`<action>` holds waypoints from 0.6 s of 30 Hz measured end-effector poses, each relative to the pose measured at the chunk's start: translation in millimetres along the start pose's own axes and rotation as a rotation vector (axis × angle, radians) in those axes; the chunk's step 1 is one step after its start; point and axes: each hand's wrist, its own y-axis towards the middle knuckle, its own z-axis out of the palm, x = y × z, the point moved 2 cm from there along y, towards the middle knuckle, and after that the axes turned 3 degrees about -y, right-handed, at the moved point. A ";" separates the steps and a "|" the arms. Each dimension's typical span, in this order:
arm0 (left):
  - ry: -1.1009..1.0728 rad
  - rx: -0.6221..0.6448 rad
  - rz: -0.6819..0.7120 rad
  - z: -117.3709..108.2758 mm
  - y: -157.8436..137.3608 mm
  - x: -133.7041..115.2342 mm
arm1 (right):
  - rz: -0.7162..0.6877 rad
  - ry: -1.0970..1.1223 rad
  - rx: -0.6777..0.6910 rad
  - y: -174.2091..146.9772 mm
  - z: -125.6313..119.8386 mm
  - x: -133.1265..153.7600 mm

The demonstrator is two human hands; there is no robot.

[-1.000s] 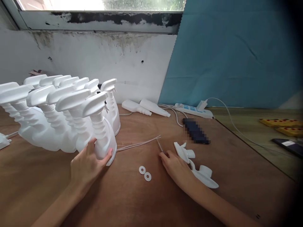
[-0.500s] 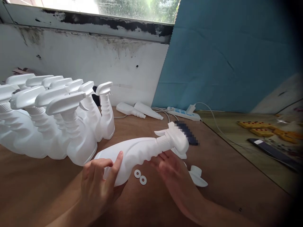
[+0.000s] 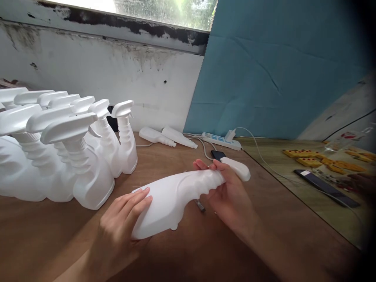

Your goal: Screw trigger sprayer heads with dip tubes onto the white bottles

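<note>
I hold a white spray bottle (image 3: 173, 196) on its side above the brown table (image 3: 188, 250). My left hand (image 3: 122, 223) grips its wide base. My right hand (image 3: 227, 192) wraps around the ribbed neck just below the trigger head (image 3: 239, 169), which points right. Under the bottle, a thin metal tool (image 3: 199, 205) lies on the table. The washers and loose trigger heads seen earlier are hidden behind the bottle and my hands.
Several upright white spray bottles (image 3: 58, 156) crowd the table's left. Two bottles without heads (image 3: 167, 137) lie by the wall. A power strip (image 3: 220, 140), cables and a dark phone (image 3: 217, 155) lie behind. A second table (image 3: 308, 180) at right holds yellow pieces (image 3: 305, 158).
My left hand lifted a bottle out of the row and laid it sideways. My right hand left the table and closed around its neck. The view shifted right.
</note>
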 end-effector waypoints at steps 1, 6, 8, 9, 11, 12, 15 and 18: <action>-0.066 0.012 -0.049 -1.4 1.3 -0.5 | 0.003 0.000 -0.011 1.3 -1.0 2.5; -0.827 0.365 -0.649 7.7 6.4 -0.5 | -0.042 -0.064 0.182 5.2 -9.2 13.1; -1.286 0.561 -0.928 14.8 4.9 -3.0 | -0.043 -0.105 0.342 6.4 -13.4 15.2; -1.498 0.618 -1.042 17.3 4.0 -4.5 | -0.039 -0.123 0.415 6.8 -15.3 15.6; -1.823 0.655 -1.251 21.4 1.0 -6.5 | -0.059 -0.149 0.533 7.1 -17.5 16.0; -1.929 0.670 -1.355 23.8 -1.5 -7.1 | -0.091 -0.159 0.578 6.9 -17.7 16.4; -2.087 0.777 -1.612 34.2 -12.9 -8.2 | -0.231 -0.203 0.702 5.7 -14.4 19.9; -2.125 0.921 -1.772 45.5 -28.8 -8.7 | -0.331 -0.117 0.765 7.6 -10.0 31.2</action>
